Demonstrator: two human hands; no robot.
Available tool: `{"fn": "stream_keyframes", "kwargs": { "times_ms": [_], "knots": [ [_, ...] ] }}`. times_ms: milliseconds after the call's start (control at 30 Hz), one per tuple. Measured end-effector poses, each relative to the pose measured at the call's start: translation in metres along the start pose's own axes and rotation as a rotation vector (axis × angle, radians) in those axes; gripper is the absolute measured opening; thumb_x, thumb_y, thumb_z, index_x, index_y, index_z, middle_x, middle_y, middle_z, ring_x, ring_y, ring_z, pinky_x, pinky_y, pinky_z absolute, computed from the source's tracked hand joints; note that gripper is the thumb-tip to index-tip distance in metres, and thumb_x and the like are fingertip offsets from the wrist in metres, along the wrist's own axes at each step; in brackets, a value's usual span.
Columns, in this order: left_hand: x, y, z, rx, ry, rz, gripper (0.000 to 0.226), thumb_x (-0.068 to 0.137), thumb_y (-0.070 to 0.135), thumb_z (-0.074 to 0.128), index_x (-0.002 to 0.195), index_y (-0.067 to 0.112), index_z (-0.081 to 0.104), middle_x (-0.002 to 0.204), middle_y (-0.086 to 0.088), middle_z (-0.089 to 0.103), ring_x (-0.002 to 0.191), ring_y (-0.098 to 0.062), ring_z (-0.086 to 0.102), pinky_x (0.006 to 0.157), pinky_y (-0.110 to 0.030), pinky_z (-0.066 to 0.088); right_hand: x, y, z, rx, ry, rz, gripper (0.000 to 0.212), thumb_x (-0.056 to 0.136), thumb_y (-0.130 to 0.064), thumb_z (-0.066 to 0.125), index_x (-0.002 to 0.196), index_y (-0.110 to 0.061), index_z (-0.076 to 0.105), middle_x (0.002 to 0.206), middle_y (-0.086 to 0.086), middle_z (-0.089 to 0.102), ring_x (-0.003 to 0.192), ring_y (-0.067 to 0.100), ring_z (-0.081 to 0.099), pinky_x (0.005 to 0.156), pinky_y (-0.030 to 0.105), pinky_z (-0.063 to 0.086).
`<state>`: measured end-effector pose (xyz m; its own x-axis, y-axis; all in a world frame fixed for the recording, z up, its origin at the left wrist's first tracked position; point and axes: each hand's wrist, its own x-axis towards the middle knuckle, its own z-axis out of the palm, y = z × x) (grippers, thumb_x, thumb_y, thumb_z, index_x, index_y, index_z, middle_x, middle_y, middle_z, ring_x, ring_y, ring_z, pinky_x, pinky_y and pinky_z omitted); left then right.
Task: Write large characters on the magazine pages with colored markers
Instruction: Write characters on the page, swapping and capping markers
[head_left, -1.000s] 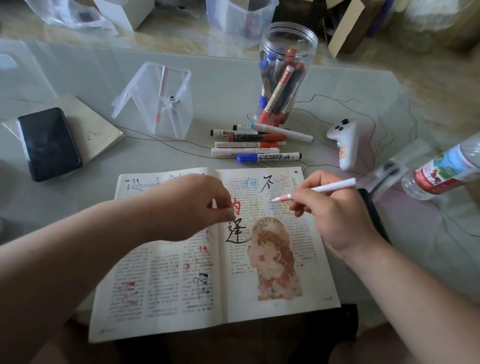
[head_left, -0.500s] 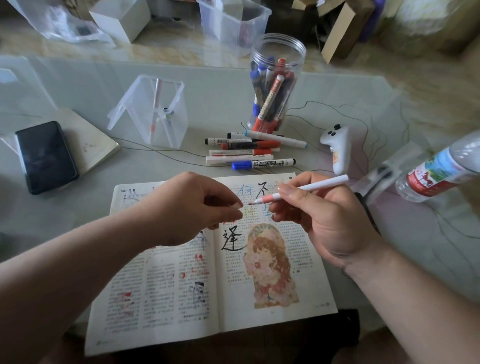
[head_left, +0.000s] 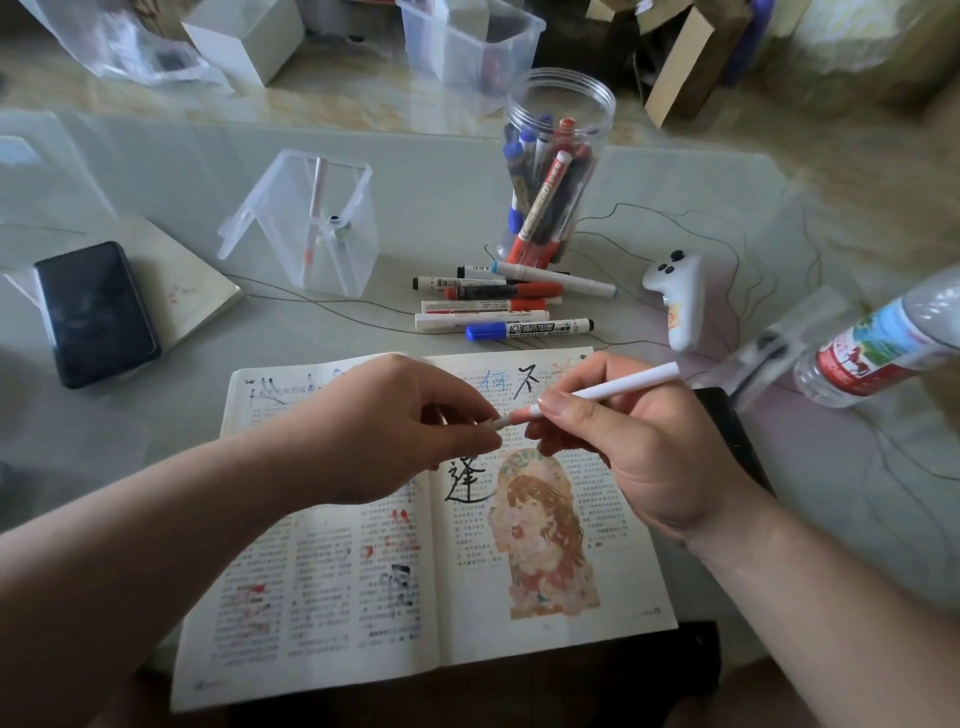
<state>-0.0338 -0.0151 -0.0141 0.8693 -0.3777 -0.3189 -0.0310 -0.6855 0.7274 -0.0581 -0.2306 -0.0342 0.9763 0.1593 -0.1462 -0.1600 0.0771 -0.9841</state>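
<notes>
An open magazine (head_left: 395, 587) lies on the glass table in front of me, with large characters written in black, blue and orange on its right page. My right hand (head_left: 639, 452) grips a thin white marker (head_left: 618, 388) above that page, its pink front end pointing left. My left hand (head_left: 400, 426) pinches a small pale cap (head_left: 493, 423) right at the marker's tip. Several loose markers (head_left: 509, 306) lie just beyond the magazine. A clear jar (head_left: 550, 171) full of markers stands behind them.
A clear plastic box (head_left: 311, 228) holding one pen stands at centre left. A black phone (head_left: 96, 312) rests on a notebook at the far left. A white controller (head_left: 680, 301), thin wires, and a water bottle (head_left: 883, 343) lie to the right. Boxes sit on the floor beyond.
My right hand lifted the marker off the page and swung its tip left. My left hand came to meet it, and the cap now touches the tip.
</notes>
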Motion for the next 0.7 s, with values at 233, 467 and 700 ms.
{"fn": "stream_keyframes", "kwargs": {
  "times_ms": [233, 467, 700],
  "knots": [
    [-0.006, 0.005, 0.004, 0.048, -0.025, 0.069, 0.021, 0.087, 0.052, 0.066, 0.084, 0.035, 0.078, 0.074, 0.019, 0.071, 0.066, -0.007, 0.064, 0.059, -0.022, 0.053, -0.002, -0.005, 0.003, -0.034, -0.070, 0.013, 0.013, 0.082, -0.012, 0.078, 0.081, 0.000, 0.071, 0.077, 0.019, 0.073, 0.069, 0.026, 0.071, 0.065, 0.028, 0.056],
    [-0.013, 0.001, 0.012, 0.143, 0.060, 0.139, 0.024, 0.084, 0.058, 0.064, 0.068, 0.040, 0.068, 0.072, 0.015, 0.065, 0.064, -0.012, 0.059, 0.053, -0.024, 0.045, -0.007, 0.000, 0.013, -0.080, -0.049, 0.029, 0.019, 0.077, -0.019, 0.075, 0.078, 0.000, 0.072, 0.073, 0.022, 0.071, 0.064, 0.028, 0.067, 0.063, 0.030, 0.055],
    [-0.021, 0.003, -0.004, -0.109, -0.025, 0.054, 0.022, 0.087, 0.045, 0.072, 0.066, 0.037, 0.071, 0.069, 0.012, 0.072, 0.056, -0.005, 0.061, 0.060, -0.025, 0.054, -0.005, -0.015, 0.021, -0.131, -0.069, 0.043, 0.022, 0.076, -0.026, 0.076, 0.077, -0.005, 0.072, 0.063, 0.011, 0.066, 0.060, 0.020, 0.062, 0.060, 0.024, 0.051]
  ]
}}
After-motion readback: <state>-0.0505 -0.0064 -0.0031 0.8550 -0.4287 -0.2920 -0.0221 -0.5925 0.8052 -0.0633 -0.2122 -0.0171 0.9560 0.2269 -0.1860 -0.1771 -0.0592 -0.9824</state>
